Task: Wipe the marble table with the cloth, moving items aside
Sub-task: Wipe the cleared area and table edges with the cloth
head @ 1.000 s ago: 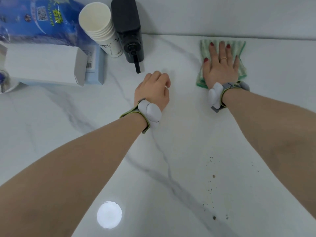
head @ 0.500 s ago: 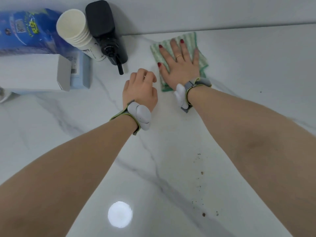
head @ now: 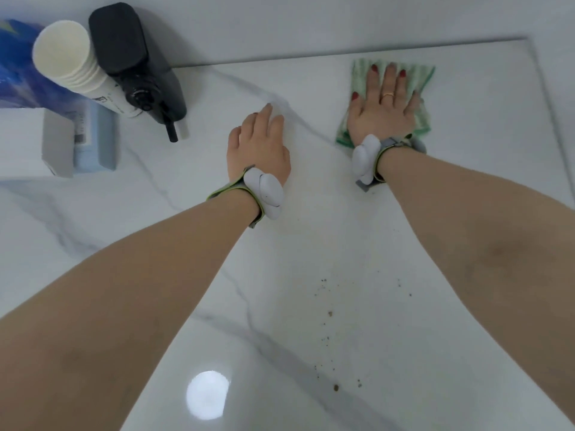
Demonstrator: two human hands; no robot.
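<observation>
A green-and-white striped cloth lies flat near the far right corner of the white marble table. My right hand presses down on it with the palm flat and the fingers spread. My left hand rests on the bare marble to the left of the cloth, fingers stretched forward and holding nothing. Several brown crumbs are scattered on the marble nearer to me, between my forearms.
At the far left stand a stack of paper cups, a black pump bottle, a white box, a light blue box and a blue package. The table's right edge runs close to the cloth.
My right hand slid the cloth left toward the bottle, then back right to the far corner. My left hand's curled fingers have stretched out flat.
</observation>
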